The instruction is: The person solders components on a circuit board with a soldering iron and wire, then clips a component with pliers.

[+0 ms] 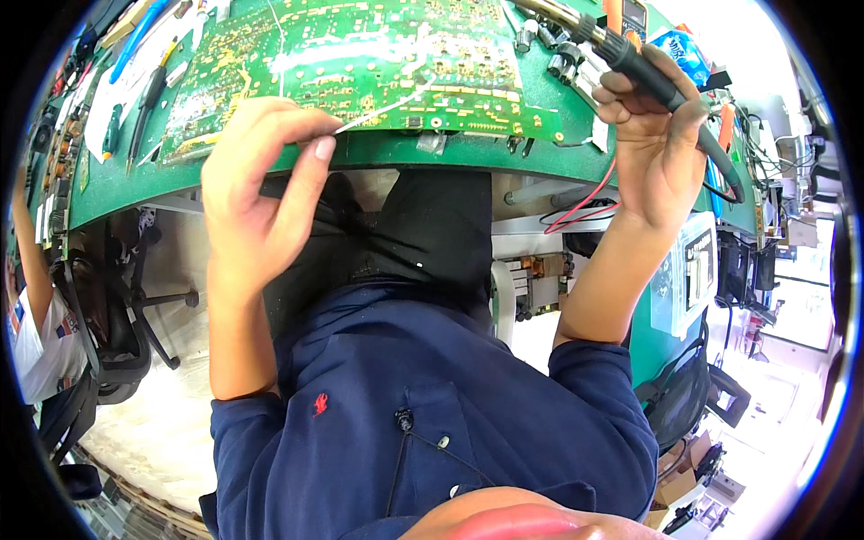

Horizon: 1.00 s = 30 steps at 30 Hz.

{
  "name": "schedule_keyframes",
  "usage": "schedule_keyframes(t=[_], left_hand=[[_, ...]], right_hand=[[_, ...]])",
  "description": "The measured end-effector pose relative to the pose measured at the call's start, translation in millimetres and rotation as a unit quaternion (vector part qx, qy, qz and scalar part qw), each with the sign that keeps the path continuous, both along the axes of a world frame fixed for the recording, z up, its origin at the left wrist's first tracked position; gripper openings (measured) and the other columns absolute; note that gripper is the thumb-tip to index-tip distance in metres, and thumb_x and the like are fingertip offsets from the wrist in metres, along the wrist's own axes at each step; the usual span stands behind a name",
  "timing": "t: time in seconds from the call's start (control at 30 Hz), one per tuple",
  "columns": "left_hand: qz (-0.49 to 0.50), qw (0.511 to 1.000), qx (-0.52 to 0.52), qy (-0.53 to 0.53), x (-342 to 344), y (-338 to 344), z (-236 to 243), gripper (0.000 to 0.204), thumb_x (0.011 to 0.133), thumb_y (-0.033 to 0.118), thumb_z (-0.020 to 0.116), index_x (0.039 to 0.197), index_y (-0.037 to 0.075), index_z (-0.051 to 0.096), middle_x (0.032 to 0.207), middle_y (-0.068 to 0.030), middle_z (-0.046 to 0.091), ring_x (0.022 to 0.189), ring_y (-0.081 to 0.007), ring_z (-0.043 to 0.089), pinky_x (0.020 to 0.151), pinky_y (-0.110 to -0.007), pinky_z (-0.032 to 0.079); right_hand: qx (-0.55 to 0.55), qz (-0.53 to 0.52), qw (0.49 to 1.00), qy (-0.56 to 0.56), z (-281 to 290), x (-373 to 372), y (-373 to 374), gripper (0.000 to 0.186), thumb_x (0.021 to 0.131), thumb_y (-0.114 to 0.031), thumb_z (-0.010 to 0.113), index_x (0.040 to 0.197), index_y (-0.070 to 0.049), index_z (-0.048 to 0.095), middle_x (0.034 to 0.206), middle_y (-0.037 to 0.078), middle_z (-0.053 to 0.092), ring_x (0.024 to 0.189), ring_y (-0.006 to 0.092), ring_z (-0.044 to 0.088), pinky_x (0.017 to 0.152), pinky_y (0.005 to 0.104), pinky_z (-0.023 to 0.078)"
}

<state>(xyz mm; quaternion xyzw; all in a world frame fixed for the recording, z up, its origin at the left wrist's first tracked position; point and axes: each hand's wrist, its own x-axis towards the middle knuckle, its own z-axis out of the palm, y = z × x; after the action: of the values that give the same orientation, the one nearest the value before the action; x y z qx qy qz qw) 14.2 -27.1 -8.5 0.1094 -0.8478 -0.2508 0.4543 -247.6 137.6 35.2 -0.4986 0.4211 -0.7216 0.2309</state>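
A large green circuit board (342, 54) lies on the green bench top. My left hand (261, 189) is at the board's front edge, thumb and forefinger pinched on a thin pale wire (382, 111) that reaches up and right over the board. My right hand (657, 144) is raised at the bench's right, fingers wrapped round a black soldering-tool handle (650, 76) with a thick cable running down from it. The tool's metal shaft points up and left, its tip out of the picture.
Hand tools (144, 108) lie at the left; small cylindrical parts (567, 63), a meter (634, 16) and a blue packet (679, 56) at the right. A clear plastic box (684, 274) is beside my right arm. Another person's arm (36, 261) and a black chair (126, 342) are on the left.
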Motion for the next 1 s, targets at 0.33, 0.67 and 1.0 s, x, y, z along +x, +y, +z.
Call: schedule_keyframes(t=[0.33, 0.67, 1.0], left_hand=[[-0.031, 0.998, 0.058, -0.013, -5.9, -10.4, 0.1, 0.011, 0.075, -0.006, 0.062, 0.086, -0.003, 0.062, 0.079, -0.009, 0.057, 0.074, -0.0178, 0.053, 0.071, -0.027, 0.041], [-0.064, 0.996, 0.063, -0.028, -18.8, -15.8, -5.3, 0.015, 0.074, -0.005, 0.063, 0.089, -0.005, 0.061, 0.082, -0.0106, 0.056, 0.085, -0.0225, 0.053, 0.092, -0.043, 0.039], [-0.064, 0.995, 0.057, -0.052, -19.9, -20.2, -9.3, 0.014, 0.074, -0.006, 0.06, 0.088, -0.007, 0.06, 0.082, -0.0145, 0.056, 0.085, -0.0257, 0.054, 0.091, -0.047, 0.041]], right_hand=[[0.027, -0.198, 0.978, 0.068, -13.3, 10.2, -11.7, 0.024, 0.083, -0.011, 0.063, 0.097, 0.008, 0.059, 0.066, 0.011, 0.058, 0.05, 0.0146, 0.05, 0.047, 0.0238, 0.038], [0.032, -0.26, 0.964, 0.054, -22.3, 14.5, -24.8, 0.022, 0.082, -0.012, 0.058, 0.088, 0.01, 0.059, 0.057, 0.009, 0.051, 0.042, 0.0103, 0.04, 0.043, 0.0218, 0.033], [0.072, -0.185, 0.979, 0.054, -20.8, 3.9, -19.6, 0.029, 0.084, -0.016, 0.053, 0.095, 0.011, 0.056, 0.071, 0.019, 0.06, 0.042, 0.0109, 0.04, 0.045, 0.022, 0.035]])
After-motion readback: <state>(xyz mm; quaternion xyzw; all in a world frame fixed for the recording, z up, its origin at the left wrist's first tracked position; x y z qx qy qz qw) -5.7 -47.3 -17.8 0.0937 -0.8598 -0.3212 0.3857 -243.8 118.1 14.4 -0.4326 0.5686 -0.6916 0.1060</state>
